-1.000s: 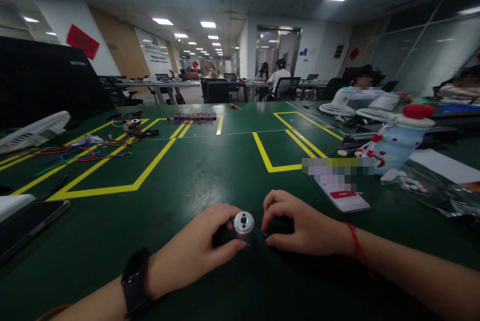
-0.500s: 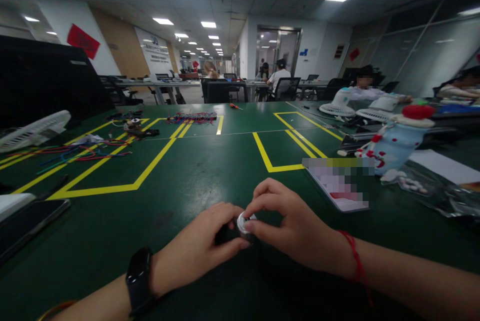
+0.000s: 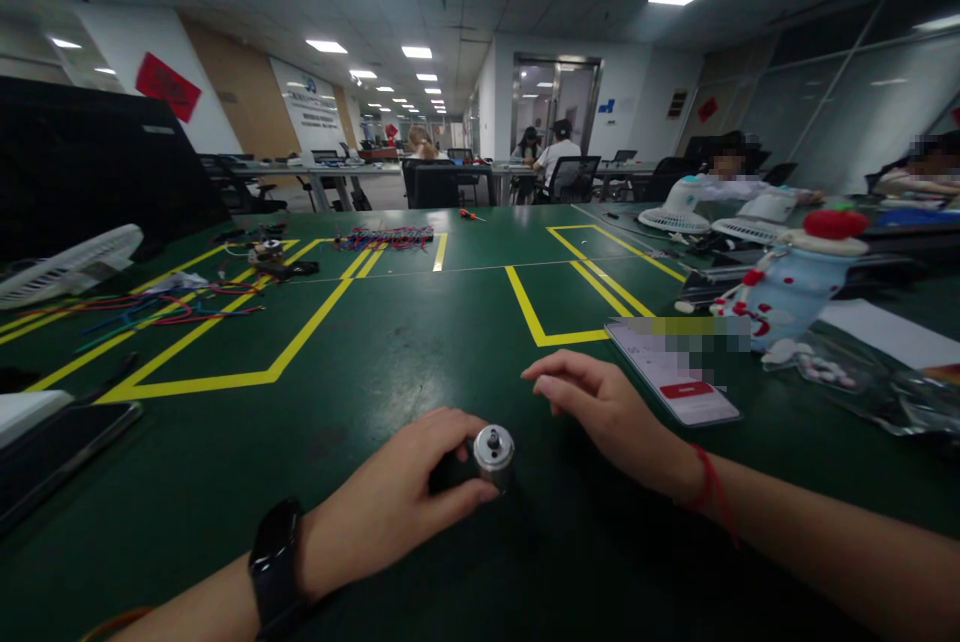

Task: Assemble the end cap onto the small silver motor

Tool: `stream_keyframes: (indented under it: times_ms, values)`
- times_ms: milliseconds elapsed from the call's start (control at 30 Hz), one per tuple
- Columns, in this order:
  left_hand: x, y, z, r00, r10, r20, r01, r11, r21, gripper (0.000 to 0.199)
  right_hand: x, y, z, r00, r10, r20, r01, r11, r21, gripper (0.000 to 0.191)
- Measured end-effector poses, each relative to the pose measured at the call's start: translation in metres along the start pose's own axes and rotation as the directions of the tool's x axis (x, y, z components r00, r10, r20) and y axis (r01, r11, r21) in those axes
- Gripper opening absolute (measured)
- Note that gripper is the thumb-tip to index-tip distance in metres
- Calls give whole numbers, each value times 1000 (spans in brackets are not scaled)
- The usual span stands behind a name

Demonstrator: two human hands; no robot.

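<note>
A small silver cylindrical motor [image 3: 493, 458] stands upright on the green table, a dark shaft and small holes showing on its top face. My left hand [image 3: 420, 467], with a black band at the wrist, grips it from the left side between thumb and fingers. Up and to the right of the motor, apart from it, my right hand [image 3: 592, 402] hovers with fingers loosely stretched and open. I see nothing in it. Just beyond that hand lies a phone [image 3: 690, 390] with a lit screen.
Yellow tape [image 3: 202, 382] marks out areas on the table [image 3: 420, 342]. Loose coloured wires [image 3: 187, 307] lie at the left, near a dark phone [image 3: 67, 452]. A light blue cup [image 3: 799, 287] and fans [image 3: 675, 207] stand at the right. A screwdriver [image 3: 471, 214] lies far back.
My right hand has let go of the motor's top and moved up and right, uncovering the shaft. My left hand has stayed in place on the motor.
</note>
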State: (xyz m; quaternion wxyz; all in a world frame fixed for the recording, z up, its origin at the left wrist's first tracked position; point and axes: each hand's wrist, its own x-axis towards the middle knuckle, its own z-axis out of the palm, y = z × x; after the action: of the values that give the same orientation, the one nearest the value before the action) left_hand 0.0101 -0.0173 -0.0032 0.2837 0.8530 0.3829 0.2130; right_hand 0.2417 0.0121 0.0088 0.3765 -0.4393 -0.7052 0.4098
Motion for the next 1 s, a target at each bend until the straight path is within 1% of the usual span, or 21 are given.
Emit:
stream_keyframes:
  times_ms: [67,133,233,367,433,467,533,600,633,700,767,833,867,933,1000]
  values:
    - [0,1,-1,1000,-9,3,9,1000,-2,25,5,14,-7,993,115,-33,-111,990,89,23]
    - [0,1,-2,1000,-20,8,20,1000,-2,25,8,25,-10,984,169,-53,-159,973,168,27]
    - [0,0,-2,1000,-24,10,24,1000,-3,23,10,31,-11,984,175,-46,-163,968,192,28]
    - [0,-1,-1,1000,-14,8,14,1000,-3,25,8,25,-9,988,151,-20,-149,984,99,26]
    - [1,-1,-1,1000,-13,6,13,1000,1,25,6,21,-6,995,99,12,-99,995,-26,24]
    - [1,-1,-1,1000,-12,4,12,1000,4,25,5,19,-4,997,52,53,-46,993,-113,22]
    - [1,-1,-1,1000,-7,2,7,1000,4,23,3,15,-1,981,-56,185,106,956,-275,15]
    - [1,-1,0,1000,0,-2,0,1000,3,22,0,8,4,945,-127,300,227,918,-326,11]
    - [1,-1,0,1000,0,-4,0,1000,3,22,-2,4,6,938,-152,312,252,917,-310,12]
    - [0,-1,0,1000,-3,-11,3,1000,9,22,-5,-4,10,941,-218,260,282,927,-245,17]
    - [0,-1,1,1000,-6,-12,6,1000,18,22,-8,-11,14,926,-310,214,355,908,-223,19]
    - [0,-2,2,1000,1,-13,-1,1000,21,21,-9,-17,19,897,-380,228,431,866,-254,17]
    - [0,-2,3,1000,6,-15,-5,1000,20,20,-9,-19,20,888,-395,235,449,853,-266,16]
    - [0,-2,3,1000,7,-17,-6,1000,16,20,-9,-22,21,896,-398,197,439,863,-252,12]
    - [0,-1,3,1000,-7,-8,7,1000,18,23,-7,-23,18,918,-383,105,397,893,-211,9]
